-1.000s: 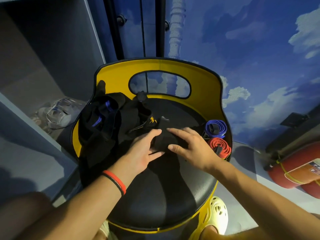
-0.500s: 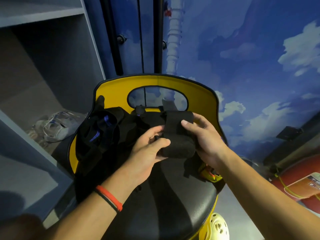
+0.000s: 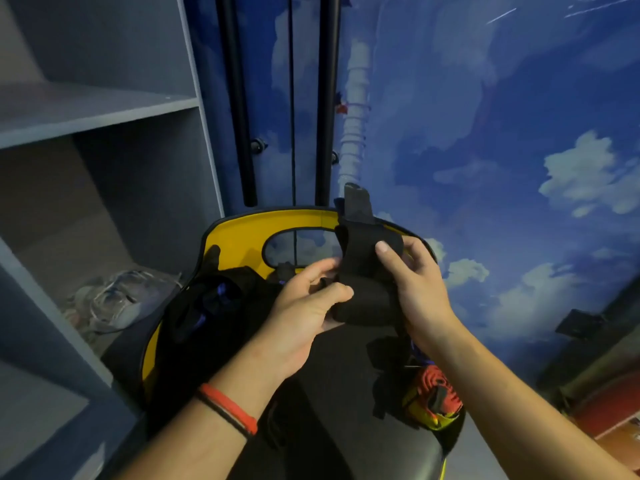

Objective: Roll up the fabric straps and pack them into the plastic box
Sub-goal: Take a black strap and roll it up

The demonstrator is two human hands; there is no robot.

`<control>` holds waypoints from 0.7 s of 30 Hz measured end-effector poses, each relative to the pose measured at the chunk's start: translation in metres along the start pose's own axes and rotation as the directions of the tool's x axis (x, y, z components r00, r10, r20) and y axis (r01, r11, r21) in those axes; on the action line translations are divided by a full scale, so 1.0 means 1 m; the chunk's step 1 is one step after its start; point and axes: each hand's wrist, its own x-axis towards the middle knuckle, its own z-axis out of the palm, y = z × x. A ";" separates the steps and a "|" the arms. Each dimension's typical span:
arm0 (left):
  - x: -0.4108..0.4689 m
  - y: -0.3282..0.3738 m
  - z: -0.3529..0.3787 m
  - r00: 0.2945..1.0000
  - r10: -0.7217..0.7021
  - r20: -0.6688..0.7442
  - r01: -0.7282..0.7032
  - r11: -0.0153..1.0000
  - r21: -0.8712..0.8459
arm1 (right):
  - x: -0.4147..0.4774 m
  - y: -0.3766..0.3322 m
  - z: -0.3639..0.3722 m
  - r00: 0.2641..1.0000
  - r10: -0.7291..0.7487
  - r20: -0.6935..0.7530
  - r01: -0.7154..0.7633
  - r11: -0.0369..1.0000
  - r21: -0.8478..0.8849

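1. The left hand (image 3: 308, 306) pinches the near side of a black fabric strap (image 3: 367, 271), thumb and forefinger curled onto the cloth
2. The right hand (image 3: 420, 292) grips the same strap from the far side, thumb laid across its front and fingers wrapped behind
3. The strap is held up between both hands as a thick, partly rolled bundle, with a loose end standing up above the right thumb
4. Red and black bands (image 3: 228, 408) circle the left wrist
5. Under the hands lies the black seat (image 3: 329, 393) of a chair with a yellow backrest (image 3: 242, 230)
6. Left of the left hand, a heap of dark straps (image 3: 207, 306) rests on the seat
7. Below the right wrist, a red rolled strap (image 3: 436, 384) sits at the seat's edge
8. Farther left stands a grey shelf unit (image 3: 97, 112); beyond the hands is a wall (image 3: 519, 168) painted with blue sky and clouds
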 end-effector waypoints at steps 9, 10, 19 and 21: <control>-0.014 0.022 0.011 0.987 -0.149 -0.054 0.142 0.984 -0.109 | 0.006 -0.040 -0.002 1.000 -0.022 0.001 0.021 0.994 -0.104; -0.017 0.025 0.012 0.984 -0.167 -0.064 0.159 0.981 -0.112 | 0.003 -0.043 -0.001 0.999 -0.038 -0.006 0.037 0.991 -0.128; -0.046 0.067 0.018 0.952 -0.296 -0.083 0.288 0.953 -0.095 | -0.023 -0.090 -0.005 0.982 0.002 0.190 0.044 0.969 -0.241; -0.050 0.076 0.022 0.951 -0.295 -0.088 0.286 0.953 -0.098 | -0.030 -0.103 -0.006 0.971 0.039 0.235 0.025 0.964 -0.266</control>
